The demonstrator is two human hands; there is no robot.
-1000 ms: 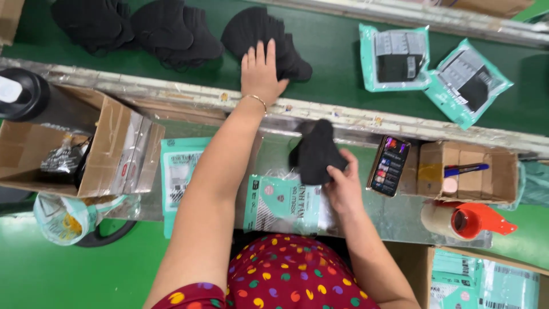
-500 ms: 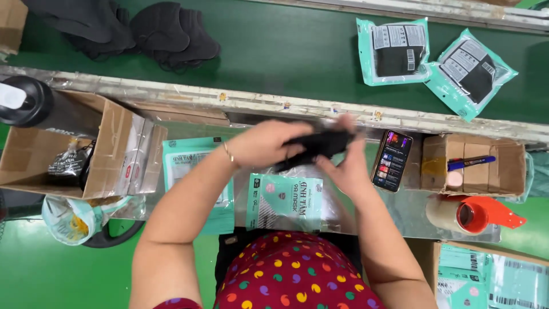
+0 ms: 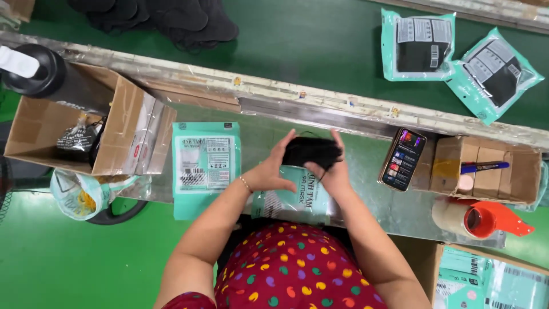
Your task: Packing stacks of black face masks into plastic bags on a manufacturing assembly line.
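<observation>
Both hands have drawn closer together since the earlier frame: the left hand and right hand pinch a black stack of soft fabric masks between them, above a teal plastic pouch at the near edge of the metal surface. Two filled teal pouches lie on the green conveyor belt; this stack remains unbagged.

black masks in hands: ends covered by the left hand and right hand; count cannot be told
teal pouch under hands: top hidden by the hands
black pile on belt: cut by top edge
teal packets, bottom right: cut by frame edge
cardboard box contents: too dim to tell
</observation>
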